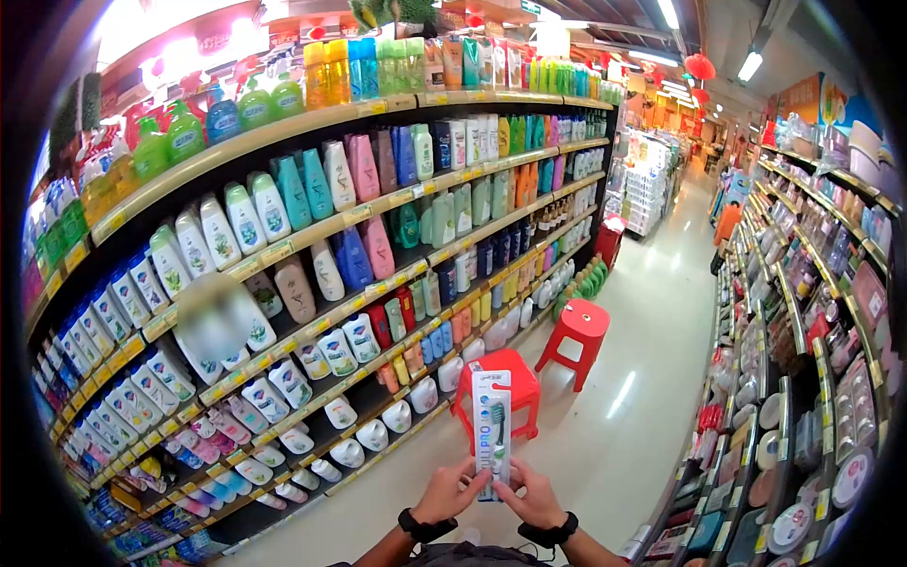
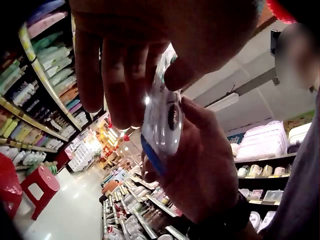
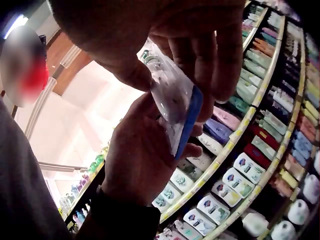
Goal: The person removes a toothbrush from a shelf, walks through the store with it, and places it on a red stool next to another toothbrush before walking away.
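Note:
A toothbrush in a clear blister pack (image 1: 490, 402) stands upright in front of me, its white and blue printed card facing me and a green-bristled head showing. My left hand (image 1: 450, 492) grips the lower left edge, thumb on the front. On the opposite edge my right hand (image 1: 535, 498) holds it the same way, its thumb near the plastic bubble. The left wrist view shows the pack (image 2: 164, 125) from its end, between the fingers of both hands. In the right wrist view the pack's blue edge (image 3: 187, 122) shows between the hands.
Long shelves (image 1: 416, 274) of shampoo and body wash bottles line the left side. Two red plastic stools, one nearer (image 1: 520, 378) and one farther (image 1: 578, 331), stand on the pale floor beyond the pack. Another stocked shelf (image 1: 798, 321) runs along the right of the aisle.

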Demonstrator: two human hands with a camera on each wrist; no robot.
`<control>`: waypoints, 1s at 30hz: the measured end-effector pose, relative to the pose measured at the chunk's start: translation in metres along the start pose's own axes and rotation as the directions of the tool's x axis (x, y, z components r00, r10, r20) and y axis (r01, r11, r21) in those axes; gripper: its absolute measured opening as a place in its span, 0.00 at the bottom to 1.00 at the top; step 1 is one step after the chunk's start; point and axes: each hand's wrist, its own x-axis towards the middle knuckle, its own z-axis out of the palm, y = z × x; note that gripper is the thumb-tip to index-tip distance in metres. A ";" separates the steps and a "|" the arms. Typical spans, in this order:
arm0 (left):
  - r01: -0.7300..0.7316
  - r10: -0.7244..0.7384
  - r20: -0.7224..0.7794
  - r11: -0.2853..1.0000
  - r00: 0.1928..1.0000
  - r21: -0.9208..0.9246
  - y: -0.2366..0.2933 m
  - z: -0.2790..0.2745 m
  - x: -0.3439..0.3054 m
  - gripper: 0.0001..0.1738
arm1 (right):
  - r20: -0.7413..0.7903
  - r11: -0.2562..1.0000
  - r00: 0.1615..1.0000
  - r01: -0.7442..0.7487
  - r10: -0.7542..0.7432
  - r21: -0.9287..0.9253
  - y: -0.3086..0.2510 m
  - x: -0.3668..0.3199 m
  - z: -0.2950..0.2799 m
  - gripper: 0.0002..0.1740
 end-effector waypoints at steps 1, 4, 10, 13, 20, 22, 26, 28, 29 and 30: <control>-0.006 0.006 -0.003 1.000 1.000 -0.005 -0.002 -0.003 0.007 0.16 | -0.006 1.000 1.000 0.000 -0.001 -0.005 0.002 0.006 0.001 0.30; -0.029 0.029 0.014 0.999 0.999 -0.014 -0.016 -0.007 0.024 0.16 | -0.022 1.000 0.999 -0.024 0.023 -0.017 0.012 0.021 0.003 0.30; -0.003 0.005 0.101 1.000 0.995 -0.015 -0.042 -0.006 0.060 0.15 | -0.051 0.995 0.994 -0.101 0.100 -0.026 0.036 0.043 -0.004 0.33; -0.020 0.026 0.163 0.999 0.986 -0.041 -0.056 -0.001 0.085 0.14 | -0.117 0.986 0.985 -0.137 0.126 -0.091 0.051 0.047 -0.008 0.32; -0.065 0.103 0.277 0.988 0.955 -0.142 -0.060 0.022 0.133 0.13 | -0.210 0.972 0.951 -0.233 0.228 -0.003 0.054 0.060 -0.036 0.31; -0.092 0.137 0.275 0.981 0.952 -0.168 -0.065 0.031 0.146 0.13 | -0.223 0.969 0.946 -0.245 0.234 -0.022 0.060 0.064 -0.046 0.31; -0.029 0.066 0.297 0.991 0.953 -0.129 -0.061 0.045 0.168 0.14 | -0.210 0.969 0.947 -0.246 0.244 0.017 0.068 0.081 -0.070 0.30; -0.022 0.048 0.258 0.994 0.965 -0.103 -0.060 0.053 0.180 0.13 | -0.196 0.974 0.955 -0.220 0.225 0.045 0.078 0.093 -0.083 0.30; -0.017 0.038 0.232 0.996 0.972 -0.090 -0.058 0.058 0.186 0.13 | -0.189 0.979 0.961 -0.192 0.201 0.061 0.089 0.098 -0.089 0.31; -0.017 0.031 0.214 0.998 0.976 -0.067 -0.056 0.062 0.192 0.13 | -0.179 0.984 0.968 -0.163 0.174 0.077 0.097 0.104 -0.096 0.31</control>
